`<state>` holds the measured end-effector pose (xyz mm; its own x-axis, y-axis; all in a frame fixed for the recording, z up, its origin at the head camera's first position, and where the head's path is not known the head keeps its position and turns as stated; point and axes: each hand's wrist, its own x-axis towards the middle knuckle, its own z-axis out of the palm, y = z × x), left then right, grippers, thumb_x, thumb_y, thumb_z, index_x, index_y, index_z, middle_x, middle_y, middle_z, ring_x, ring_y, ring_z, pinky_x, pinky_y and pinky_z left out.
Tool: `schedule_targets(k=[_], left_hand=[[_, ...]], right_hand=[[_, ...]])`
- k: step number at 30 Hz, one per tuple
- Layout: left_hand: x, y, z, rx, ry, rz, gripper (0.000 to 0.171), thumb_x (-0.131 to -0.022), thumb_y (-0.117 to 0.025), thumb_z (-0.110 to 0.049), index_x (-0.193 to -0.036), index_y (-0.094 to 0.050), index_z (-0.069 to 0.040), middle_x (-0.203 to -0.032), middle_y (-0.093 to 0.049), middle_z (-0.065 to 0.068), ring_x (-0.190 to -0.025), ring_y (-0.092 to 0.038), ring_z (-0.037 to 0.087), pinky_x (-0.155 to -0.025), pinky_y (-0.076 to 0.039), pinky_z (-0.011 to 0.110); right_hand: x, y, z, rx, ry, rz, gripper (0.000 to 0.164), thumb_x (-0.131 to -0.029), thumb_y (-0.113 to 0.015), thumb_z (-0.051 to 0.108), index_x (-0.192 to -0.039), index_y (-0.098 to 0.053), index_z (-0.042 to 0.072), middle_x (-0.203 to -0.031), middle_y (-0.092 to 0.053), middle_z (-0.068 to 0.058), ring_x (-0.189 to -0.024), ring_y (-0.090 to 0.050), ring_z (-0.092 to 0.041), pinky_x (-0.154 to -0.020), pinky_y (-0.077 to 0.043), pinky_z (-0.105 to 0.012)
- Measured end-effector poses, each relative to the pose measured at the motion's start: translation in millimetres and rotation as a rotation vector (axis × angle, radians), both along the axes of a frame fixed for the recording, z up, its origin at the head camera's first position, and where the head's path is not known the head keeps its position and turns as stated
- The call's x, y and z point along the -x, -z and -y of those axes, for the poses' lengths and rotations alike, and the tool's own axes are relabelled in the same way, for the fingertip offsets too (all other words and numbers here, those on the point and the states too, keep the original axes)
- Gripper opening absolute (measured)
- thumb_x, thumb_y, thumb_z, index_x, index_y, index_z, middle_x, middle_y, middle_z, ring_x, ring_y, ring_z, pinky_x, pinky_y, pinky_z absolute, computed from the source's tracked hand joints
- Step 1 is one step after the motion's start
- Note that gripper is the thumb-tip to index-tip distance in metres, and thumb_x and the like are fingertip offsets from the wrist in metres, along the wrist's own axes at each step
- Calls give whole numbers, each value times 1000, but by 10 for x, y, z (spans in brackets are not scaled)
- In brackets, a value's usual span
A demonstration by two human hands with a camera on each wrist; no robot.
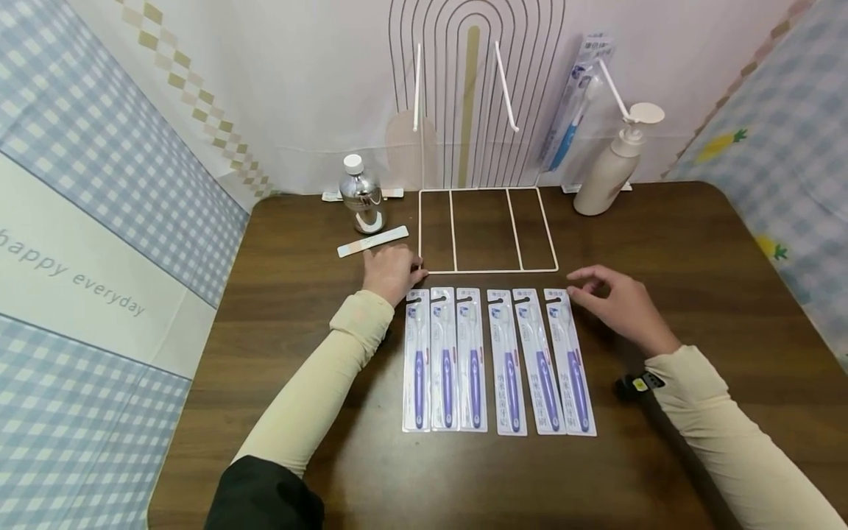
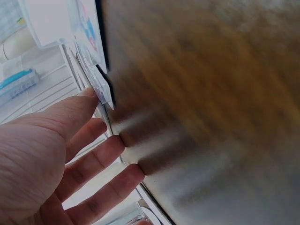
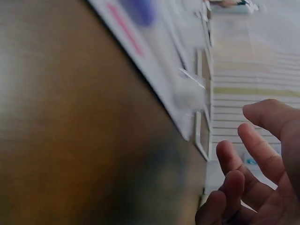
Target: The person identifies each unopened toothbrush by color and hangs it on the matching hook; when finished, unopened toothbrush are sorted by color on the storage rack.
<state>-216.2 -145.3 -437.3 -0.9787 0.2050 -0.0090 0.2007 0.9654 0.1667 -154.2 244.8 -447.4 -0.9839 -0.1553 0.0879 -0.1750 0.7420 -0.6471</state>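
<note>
Several packaged purple toothbrushes (image 1: 446, 361) lie side by side on the brown table, brush heads pointing away, a wider gap splitting the row. At the head end of the leftmost pack (image 1: 417, 361) is my left hand (image 1: 392, 274), fingers spread. In the left wrist view its fingertips (image 2: 136, 172) meet the tabletop and the thumb is right at a pack's tip. My right hand (image 1: 616, 305) hovers by the top corner of the rightmost pack (image 1: 570, 361), fingers loosely bent, nothing in its grasp. Behind the row stands a white wire rack (image 1: 489, 271).
White prongs (image 1: 505, 88) jut from the rack; one at the right carries a packaged blue toothbrush (image 1: 563, 143). A clear bottle with a white cap (image 1: 363, 199) stands at the back left, beside a flat white strip (image 1: 373, 241). At the back right is a pump bottle (image 1: 606, 177).
</note>
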Motion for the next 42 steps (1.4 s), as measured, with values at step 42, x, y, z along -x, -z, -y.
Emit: schedule_targets(k=[42], left_hand=[[6,-1,0,-9,-4,-1,26,-99,-76,-41,-119,-83,-26,-119,-75,-1,-114,-69,31,-106,-41,63]], right_hand=[[95,-1172,448,125,-66,-747,50,-82,-90,-1,-128,-77,14,-96,-78,-9,-61,-39,-1,-59,-29,-16]])
